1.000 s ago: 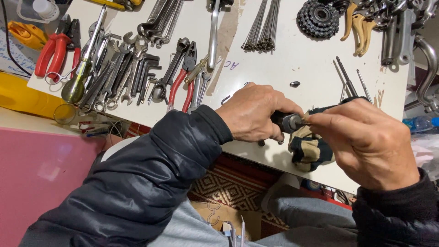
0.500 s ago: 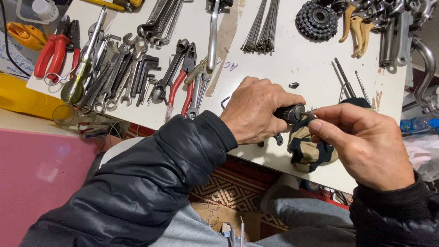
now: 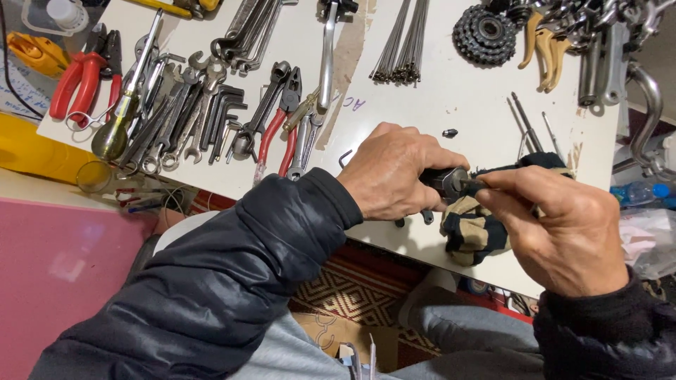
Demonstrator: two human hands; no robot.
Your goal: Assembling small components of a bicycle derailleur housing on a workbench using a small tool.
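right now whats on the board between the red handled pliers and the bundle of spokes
In the head view, a long silver lever lies between the red-handled pliers and the spoke bundle, over a brown tape strip.

Both hands meet at centre, knuckles up. The left hand [image 3: 394, 176] reaches in from the lower left, its forearm in a black padded sleeve, fingers curled closed around a small dark metal part [image 3: 451, 181] that pokes out just right of its knuckles. The right hand [image 3: 563, 229] comes in from the lower right, wrist in a dark cuff, thumb and forefinger pinched together on the end of that same part. The two hands almost touch, the right sitting slightly lower than the left.
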